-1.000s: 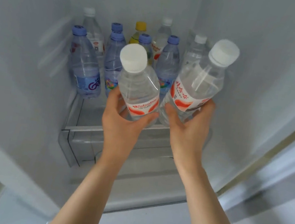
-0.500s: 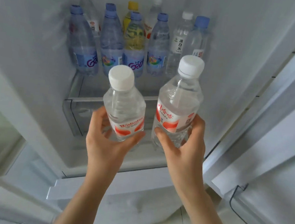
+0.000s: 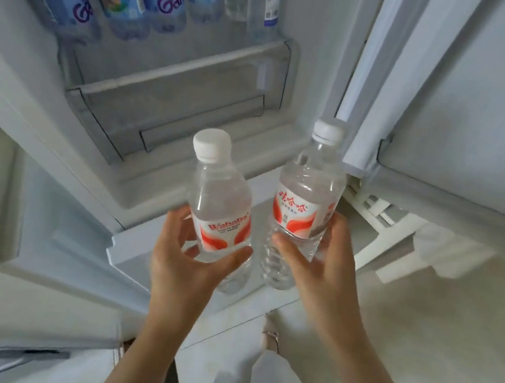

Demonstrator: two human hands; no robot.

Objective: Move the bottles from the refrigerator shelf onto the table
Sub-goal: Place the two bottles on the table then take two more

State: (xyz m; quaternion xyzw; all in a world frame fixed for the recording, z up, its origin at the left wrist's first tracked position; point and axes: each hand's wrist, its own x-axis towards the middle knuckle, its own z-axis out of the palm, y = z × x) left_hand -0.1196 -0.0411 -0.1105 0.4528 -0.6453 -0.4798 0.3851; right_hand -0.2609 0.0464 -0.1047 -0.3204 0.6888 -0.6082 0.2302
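The left hand [image 3: 184, 263] grips a short clear plastic bottle [image 3: 220, 216] with a white ribbed cap; the right hand [image 3: 318, 265] grips a taller ridged bottle [image 3: 302, 205], both upright with red-and-white labels. Above and beyond both hands, blue-labelled bottles [image 3: 170, 1] stand on the refrigerator shelf [image 3: 177, 67], whose front is translucent.

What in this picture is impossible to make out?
- Shelf bottles, head view: caps and necks are cut off by the top edge, and the labels are blurred.
- Table: not in view at all.
- Left bottle: its base is hidden behind the left hand.
- Right bottle: the small print on its label is too fine to read; the right hand covers part of its side.
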